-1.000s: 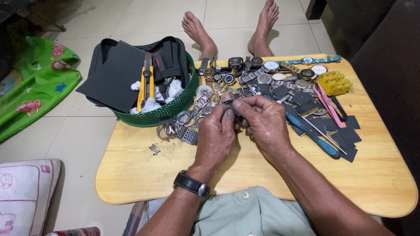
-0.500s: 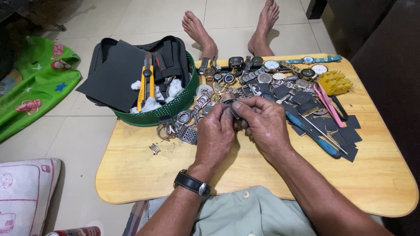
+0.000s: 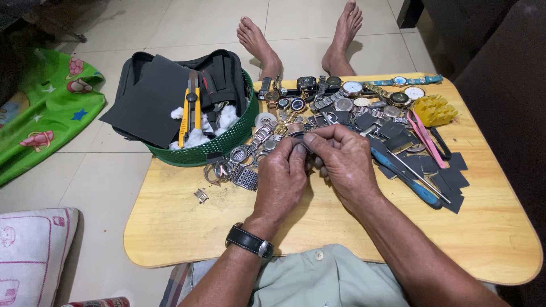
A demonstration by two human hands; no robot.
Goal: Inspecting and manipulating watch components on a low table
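Note:
Both hands meet over the middle of a low wooden table (image 3: 187, 239). My left hand (image 3: 282, 182), with a black wristwatch (image 3: 249, 241) on its wrist, pinches a small watch part (image 3: 300, 140) at the fingertips. My right hand (image 3: 343, 162) closes on the same small dark piece from the right. The piece is mostly hidden by the fingers. Right behind the hands lies a heap of watches and metal bands (image 3: 335, 102).
A green basket (image 3: 227, 139) at the table's left rear holds dark sheets, cotton and a yellow cutter (image 3: 189, 111). A blue-handled tool (image 3: 406, 179), pink tweezers (image 3: 424, 139), dark squares and a yellow holder (image 3: 433, 110) lie right. Bare feet (image 3: 301, 40) rest beyond. Green cloth (image 3: 48, 113) lies left.
The hands stay in place over the table's middle; the fingers shift slightly on the small piece. Nothing else has moved.

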